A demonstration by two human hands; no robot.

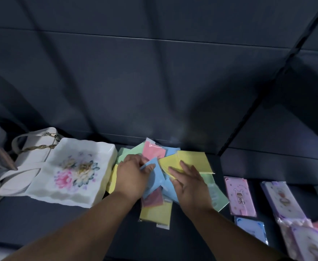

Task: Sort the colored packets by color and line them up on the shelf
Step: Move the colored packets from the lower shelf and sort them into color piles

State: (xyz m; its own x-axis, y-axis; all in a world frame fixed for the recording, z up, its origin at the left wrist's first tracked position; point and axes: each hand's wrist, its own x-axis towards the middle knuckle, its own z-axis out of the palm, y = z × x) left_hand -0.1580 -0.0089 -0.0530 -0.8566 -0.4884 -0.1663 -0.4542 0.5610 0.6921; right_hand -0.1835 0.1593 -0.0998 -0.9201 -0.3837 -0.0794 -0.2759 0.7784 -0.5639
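Grip of the left hand [133, 178] is a pinch, thumb over a blue packet [159, 177] in the middle of the heap. Just right of it the right hand [190, 187] lies flat, fingers straight, pressing a yellow packet [192, 161]. A pink packet [153, 152] lies beyond the grip and a green packet [217, 198] farther right, all unsorted on the shelf [41, 223]. I'd draw the blue one out slowly while the flat hand pins the rest.

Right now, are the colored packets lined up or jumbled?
Jumbled: pink, blue, yellow and green packets overlap at mixed angles in one heap on the shelf.
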